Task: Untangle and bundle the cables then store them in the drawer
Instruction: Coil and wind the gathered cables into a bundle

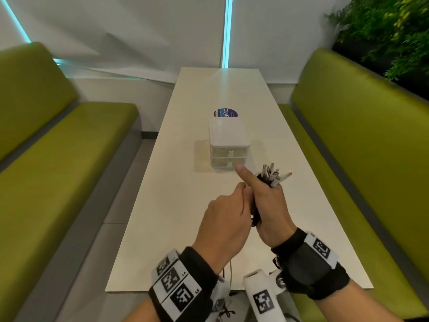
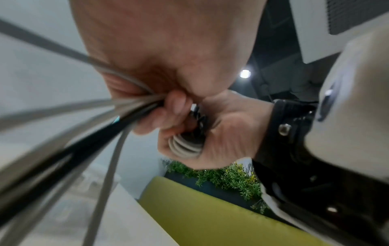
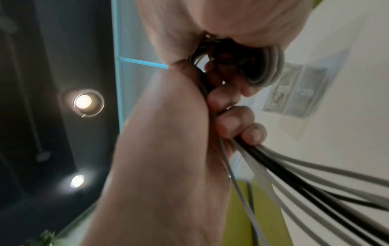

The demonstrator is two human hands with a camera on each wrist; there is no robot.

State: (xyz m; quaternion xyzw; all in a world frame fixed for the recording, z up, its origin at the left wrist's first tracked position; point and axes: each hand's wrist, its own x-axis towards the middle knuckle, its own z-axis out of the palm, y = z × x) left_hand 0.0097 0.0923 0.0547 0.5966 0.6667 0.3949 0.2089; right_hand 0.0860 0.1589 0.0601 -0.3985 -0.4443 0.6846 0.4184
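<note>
white table (image 1: 176, 205) | both hands' fingers (image 2: 174, 108) curled round cables (image 1: 274, 176) | drawer unit (image 1: 228, 145) beyond

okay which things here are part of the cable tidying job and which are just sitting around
Part of the job: cables, gripped by right hand and left hand; drawer box.

Just lying about: round blue sticker, green benches, plants.

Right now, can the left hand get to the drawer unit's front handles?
Probably not yet: the path across the table to the drawer unit looks free, but the left hand has its grip on the cables, as does the right hand.
</note>
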